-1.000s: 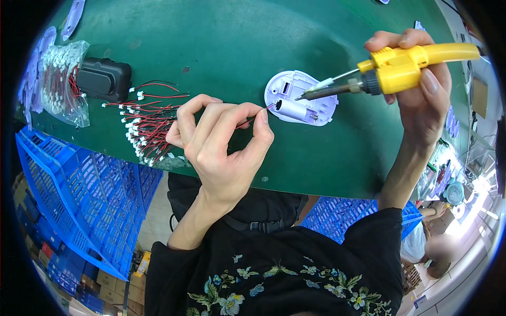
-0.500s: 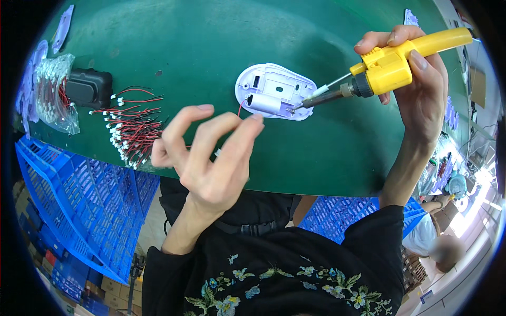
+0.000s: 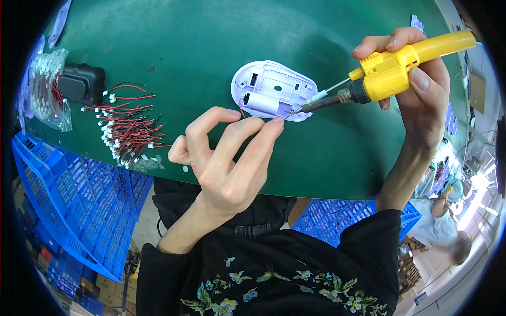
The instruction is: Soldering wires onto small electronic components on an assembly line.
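Observation:
A pale lilac oval plastic shell (image 3: pixel 278 79), like the base of a computer mouse, lies on the green table with a cylindrical compartment (image 3: pixel 262 104) along its near side. In my right hand (image 3: pixel 421 87) is a yellow soldering iron (image 3: pixel 387 73) with a thin feed tube on it. Its tip meets the shell's near right end. My left hand (image 3: pixel 226 163) is closed, its fingertips pinched at the shell's near edge beside the tip. A red wire lead (image 3: pixel 242 111) runs from the compartment's left end down behind those fingers, which hide most of it.
Left of my left hand lies a pile of red and black wire leads (image 3: pixel 129 129) with white connectors. Beyond it are a black box (image 3: pixel 81 83) and a clear bag of leads (image 3: pixel 47 95). Blue crates (image 3: pixel 79 205) stand below the table edge. Another person (image 3: pixel 435 226) is at far right.
My left hand has moved right and slightly forward, bringing its fingertips closer to the iron's tip. The iron has hardly moved and stays at the shell's end.

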Action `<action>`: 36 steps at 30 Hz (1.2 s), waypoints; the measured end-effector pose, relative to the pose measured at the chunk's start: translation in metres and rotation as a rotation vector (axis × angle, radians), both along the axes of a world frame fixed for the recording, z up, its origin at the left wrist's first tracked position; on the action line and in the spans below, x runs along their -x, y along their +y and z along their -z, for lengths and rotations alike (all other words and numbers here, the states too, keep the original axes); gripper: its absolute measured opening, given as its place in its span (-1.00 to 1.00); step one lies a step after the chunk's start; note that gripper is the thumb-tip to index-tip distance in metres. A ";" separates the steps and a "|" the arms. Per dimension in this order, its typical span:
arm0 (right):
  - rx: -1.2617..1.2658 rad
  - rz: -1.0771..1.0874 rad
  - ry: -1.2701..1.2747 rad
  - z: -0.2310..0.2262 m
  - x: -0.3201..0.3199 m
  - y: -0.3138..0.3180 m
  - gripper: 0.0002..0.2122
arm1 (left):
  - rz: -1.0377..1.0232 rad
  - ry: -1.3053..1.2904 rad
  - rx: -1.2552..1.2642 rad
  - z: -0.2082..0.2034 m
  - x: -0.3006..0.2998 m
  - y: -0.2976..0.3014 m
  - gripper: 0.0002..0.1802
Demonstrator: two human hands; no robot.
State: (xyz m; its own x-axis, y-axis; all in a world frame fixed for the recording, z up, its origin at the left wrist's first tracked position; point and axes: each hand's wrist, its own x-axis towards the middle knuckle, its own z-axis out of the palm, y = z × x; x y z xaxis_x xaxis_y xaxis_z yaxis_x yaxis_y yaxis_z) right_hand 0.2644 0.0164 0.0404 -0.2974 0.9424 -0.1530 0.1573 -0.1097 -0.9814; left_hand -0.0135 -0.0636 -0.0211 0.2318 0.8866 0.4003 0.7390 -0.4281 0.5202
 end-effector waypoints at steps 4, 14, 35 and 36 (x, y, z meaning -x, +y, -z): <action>0.013 0.054 -0.051 -0.002 0.000 -0.002 -0.57 | 0.000 -0.003 -0.007 0.001 0.000 0.000 -0.71; 0.005 0.035 -0.058 0.004 0.000 0.001 -0.58 | 0.003 -0.010 -0.015 0.004 0.002 0.000 -0.70; 0.032 0.014 0.056 0.005 -0.013 0.004 -0.60 | 0.015 -0.026 0.006 0.003 0.000 0.002 -0.72; 0.030 0.017 0.043 0.006 -0.013 0.004 -0.60 | 0.019 -0.030 0.008 0.003 0.000 0.002 -0.72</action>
